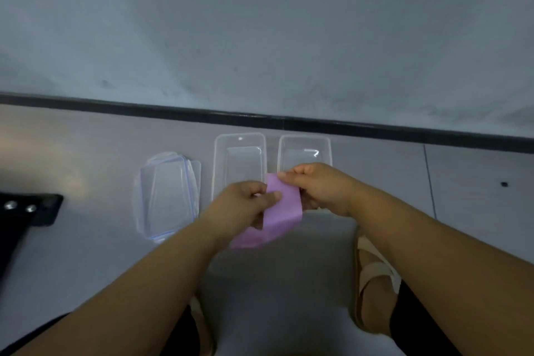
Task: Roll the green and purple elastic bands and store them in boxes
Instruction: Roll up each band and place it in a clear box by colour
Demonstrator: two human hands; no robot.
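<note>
A purple elastic band hangs between both hands above the floor. My left hand pinches its left edge between thumb and fingers. My right hand grips its upper right end. The band's lower part droops toward me below my left hand. Two clear plastic boxes stand open on the floor behind the hands, the left box and the right box, and both look empty. No green band is in view.
Clear lids with blue seals are stacked left of the boxes. A black object with metal studs lies at the far left. A dark skirting strip runs along the wall. My sandalled feet are below the hands.
</note>
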